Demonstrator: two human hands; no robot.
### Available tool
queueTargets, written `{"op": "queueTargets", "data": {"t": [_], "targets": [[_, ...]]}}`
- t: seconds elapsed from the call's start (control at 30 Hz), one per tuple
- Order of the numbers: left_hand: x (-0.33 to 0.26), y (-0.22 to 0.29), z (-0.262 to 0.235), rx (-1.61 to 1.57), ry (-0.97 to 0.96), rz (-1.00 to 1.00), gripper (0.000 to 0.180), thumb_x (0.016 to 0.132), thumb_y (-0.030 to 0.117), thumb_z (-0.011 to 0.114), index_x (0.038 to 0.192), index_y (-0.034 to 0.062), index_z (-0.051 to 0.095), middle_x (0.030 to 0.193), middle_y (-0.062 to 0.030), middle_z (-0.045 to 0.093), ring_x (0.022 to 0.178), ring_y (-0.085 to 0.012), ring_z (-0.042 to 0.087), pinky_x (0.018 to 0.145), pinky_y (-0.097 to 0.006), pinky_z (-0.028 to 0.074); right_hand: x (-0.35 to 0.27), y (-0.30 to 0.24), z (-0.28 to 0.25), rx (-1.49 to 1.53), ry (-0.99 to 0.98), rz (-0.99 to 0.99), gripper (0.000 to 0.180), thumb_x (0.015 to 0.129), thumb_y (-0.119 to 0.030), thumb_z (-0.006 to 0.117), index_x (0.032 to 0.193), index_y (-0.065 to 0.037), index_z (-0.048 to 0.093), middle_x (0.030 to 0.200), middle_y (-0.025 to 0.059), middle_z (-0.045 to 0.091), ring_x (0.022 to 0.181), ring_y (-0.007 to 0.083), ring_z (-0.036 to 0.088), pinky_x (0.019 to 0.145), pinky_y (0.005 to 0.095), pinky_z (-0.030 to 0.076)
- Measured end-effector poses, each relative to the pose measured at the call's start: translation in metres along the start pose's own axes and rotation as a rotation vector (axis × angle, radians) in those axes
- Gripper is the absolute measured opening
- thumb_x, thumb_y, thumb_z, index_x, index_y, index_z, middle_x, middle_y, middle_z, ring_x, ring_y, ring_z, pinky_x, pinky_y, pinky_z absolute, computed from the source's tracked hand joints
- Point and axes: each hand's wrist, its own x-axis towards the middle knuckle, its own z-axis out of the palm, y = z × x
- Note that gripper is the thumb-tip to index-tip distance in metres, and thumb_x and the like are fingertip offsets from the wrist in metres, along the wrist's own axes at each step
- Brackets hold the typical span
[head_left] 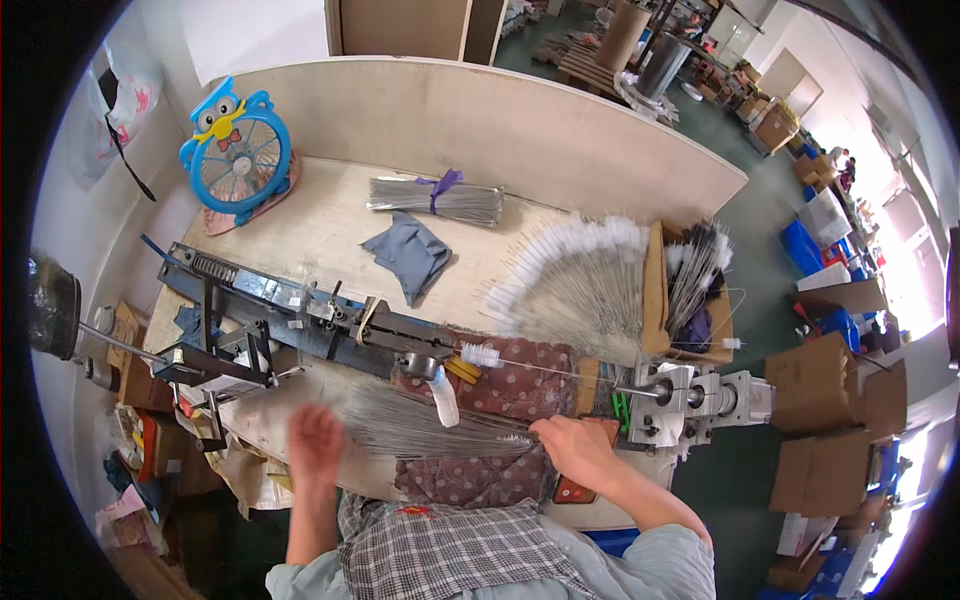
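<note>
My left hand is raised near the left end of a loose bundle of thin metal wires; motion smears its fingers. At the bundle's right end, my right hand has its fingers pinched together, and whatever is between them is too small to make out. In front of me a long metal machine runs across the table. A white-bristled brush sits at its middle, and its thin wire stem stretches right toward a motor-driven spindle. A white-wrapped handle points toward me beside the brush.
White-tipped wire brushes lie fanned out beside a cardboard box of more brushes. Behind the machine are a tied wire bundle, a grey cloth and a blue fan. A phone lies by my right wrist.
</note>
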Motion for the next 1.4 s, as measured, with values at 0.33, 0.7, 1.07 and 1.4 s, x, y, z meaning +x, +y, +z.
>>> {"op": "queueTargets", "data": {"t": [0.33,0.7,1.07,1.4], "targets": [[-0.09,-0.099,0.192,0.482,-0.35,-0.438,0.021,0.087,0.024,0.053,0.092,0.0037,0.05,0.073,-0.0087,0.057,0.067,-0.0234,0.058,0.067,-0.036,0.049,0.009,-0.005,0.01,0.105,0.166,-0.069,0.018,0.078,-0.002,0.054,0.096,-0.002,0.053,0.086,0.0179,0.054,0.078,0.0358,0.06,0.064,0.0442,0.049],[-0.096,-0.025,0.18,0.308,-0.416,-0.583,0.034,0.093,0.033,0.046,0.093,0.0012,0.059,0.073,-0.0095,0.063,0.053,-0.0202,0.056,0.056,-0.035,0.047,-0.01,0.013,-0.103,-0.124,0.42,0.028,0.02,0.075,0.0,0.058,0.094,-0.005,0.058,0.085,0.0141,0.056,0.075,0.0334,0.06,0.064,0.0399,0.05],[-0.071,-0.168,0.255,1.563,-1.115,0.958,0.02,0.08,0.014,0.059,0.099,0.009,0.063,0.086,-0.0078,0.065,0.066,-0.0247,0.063,0.058,-0.034,0.05,0.024,0.037,-0.096,0.083,0.542,0.056,0.018,0.084,-0.013,0.06,0.1,-0.004,0.064,0.087,0.0165,0.064,0.078,0.0346,0.062,0.067,0.0399,0.05],[-0.042,-0.173,0.279,1.802,-1.118,1.244,0.018,0.079,0.02,0.06,0.093,0.0096,0.063,0.089,-0.0072,0.06,0.084,-0.0261,0.061,0.071,-0.039,0.048,0.031,0.054,-0.088,0.146,0.282,0.057,0.013,0.074,-0.024,0.07,0.079,-0.012,0.072,0.07,0.0112,0.063,0.07,0.0295,0.06,0.062,0.0388,0.047]]}}
